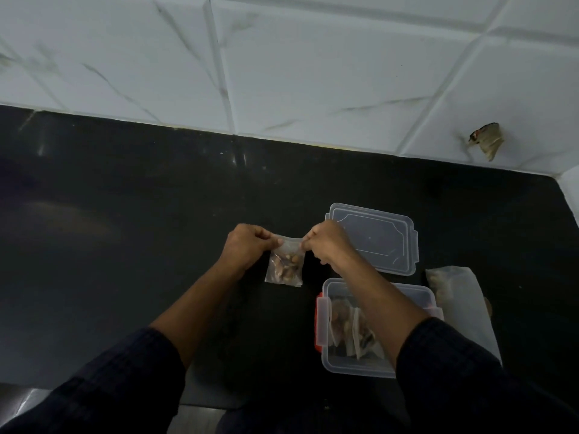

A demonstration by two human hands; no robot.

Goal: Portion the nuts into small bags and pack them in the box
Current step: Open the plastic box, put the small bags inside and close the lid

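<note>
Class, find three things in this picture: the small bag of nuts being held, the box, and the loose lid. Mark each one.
Bag point(284, 267): head view, on the nut-filled lower part, below the pinched top edge.
Box point(357, 368): head view, on its near clear wall.
Lid point(372, 239): head view, on its flat middle panel.

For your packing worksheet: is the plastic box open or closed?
Open. The box has no cover; its lid lies apart on the counter behind it.

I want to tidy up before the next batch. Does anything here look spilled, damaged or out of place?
No spill shows on the black counter. The odd spot is a broken patch in the wall tile at upper right, brownish and jagged. Both hands pinch the small bag normally; the box and lid look intact.
</note>
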